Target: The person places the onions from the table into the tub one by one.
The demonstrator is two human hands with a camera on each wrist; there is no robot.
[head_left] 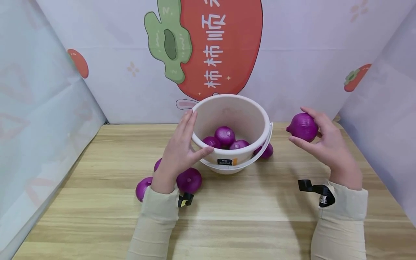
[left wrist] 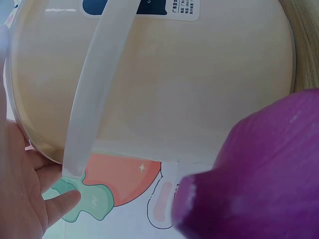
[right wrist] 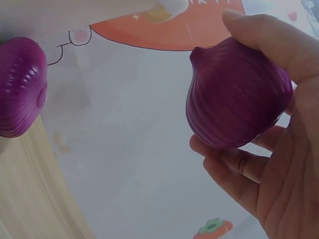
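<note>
My right hand [head_left: 331,144] grips a purple onion [head_left: 303,127] between thumb and fingers, above the table to the right of the bucket. The right wrist view shows that onion [right wrist: 237,94] with its pointed tip away from the palm. My left hand [head_left: 180,151] rests against the left side of a white bucket [head_left: 224,159], fingers extended near the rim and thumb toward the front. In the left wrist view, the fingers lie beside the bucket wall [left wrist: 189,89] and its handle [left wrist: 97,94]. Three onions [head_left: 225,135] show inside the bucket.
Near my left forearm lie more onions [head_left: 189,180], partly hidden by the arm. Another onion [head_left: 267,151] sits at the bucket's right side, behind its handle. The wooden table [head_left: 247,224] has a patterned cloth backdrop [head_left: 299,65] behind and at both sides.
</note>
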